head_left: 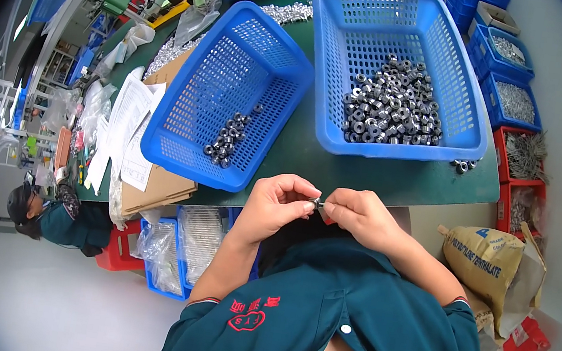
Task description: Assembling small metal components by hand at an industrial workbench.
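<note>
In front of my body, my left hand (275, 207) and my right hand (367, 220) meet just beyond the table's near edge. Both are closed in a pinch around a small dark metal part (316, 203), mostly hidden by the fingertips. Its kind resembles the short steel rings (394, 109) heaped in the large blue basket (392, 148) straight ahead. A second blue basket (195, 173), tilted to the left, has a small group of the same rings (228, 141) in its near end. Whether my right fingers hold a further small piece cannot be seen.
The green table (395, 181) carries papers (138, 119) and cardboard (163, 195) on the left. A few loose rings (464, 165) lie by the right basket. Sacks (481, 257) and stacked bins (514, 100) stand right. A person (66, 221) sits far left.
</note>
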`<action>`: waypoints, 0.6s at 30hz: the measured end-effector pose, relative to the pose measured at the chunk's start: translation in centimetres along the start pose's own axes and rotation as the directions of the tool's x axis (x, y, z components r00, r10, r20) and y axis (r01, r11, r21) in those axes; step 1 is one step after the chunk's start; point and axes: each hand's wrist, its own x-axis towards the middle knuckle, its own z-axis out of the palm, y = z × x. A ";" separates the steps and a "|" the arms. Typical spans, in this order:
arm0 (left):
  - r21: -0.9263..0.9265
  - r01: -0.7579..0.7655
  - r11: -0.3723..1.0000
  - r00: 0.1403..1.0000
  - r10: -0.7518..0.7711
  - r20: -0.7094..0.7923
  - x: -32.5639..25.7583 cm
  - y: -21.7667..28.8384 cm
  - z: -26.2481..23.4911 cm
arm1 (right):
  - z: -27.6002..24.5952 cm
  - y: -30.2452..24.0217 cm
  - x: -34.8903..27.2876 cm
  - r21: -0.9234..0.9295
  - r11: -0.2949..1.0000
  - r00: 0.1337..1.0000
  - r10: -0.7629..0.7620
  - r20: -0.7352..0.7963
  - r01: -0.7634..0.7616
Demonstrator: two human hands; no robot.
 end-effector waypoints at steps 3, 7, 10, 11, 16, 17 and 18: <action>0.040 0.005 0.999 1.000 -0.004 -0.019 -0.2 0.1 0.0 | 0.0 -0.1 0.0 0.168 0.959 0.973 0.218 0.080 -0.228; -0.033 -0.013 0.999 0.996 0.010 -0.086 -0.4 -0.6 -0.4 | -0.4 -0.5 -0.2 0.298 0.897 0.946 0.304 0.116 -0.325; -0.441 -0.027 0.897 0.997 -0.009 -0.081 0.3 -1.4 -0.8 | -0.4 -0.9 -0.3 0.179 0.961 0.978 0.210 0.024 -0.210; -0.437 -0.028 0.899 0.997 -0.009 -0.083 0.3 -1.6 -0.8 | -0.4 -1.0 -0.3 0.104 0.983 0.988 0.154 -0.002 -0.153; -0.675 0.045 0.736 0.999 -0.042 0.021 -0.2 -1.5 -0.4 | 0.7 -2.3 0.1 -0.228 0.972 0.993 -0.076 -0.085 0.055; -0.673 0.051 0.738 0.999 -0.050 0.020 -0.2 -1.6 -0.4 | 0.8 -2.5 0.1 -0.250 0.966 0.990 -0.095 -0.107 0.065; -0.674 0.051 0.737 0.999 -0.051 0.020 -0.1 -1.6 -0.3 | 0.8 -2.6 0.1 -0.272 0.960 0.985 -0.112 -0.128 0.073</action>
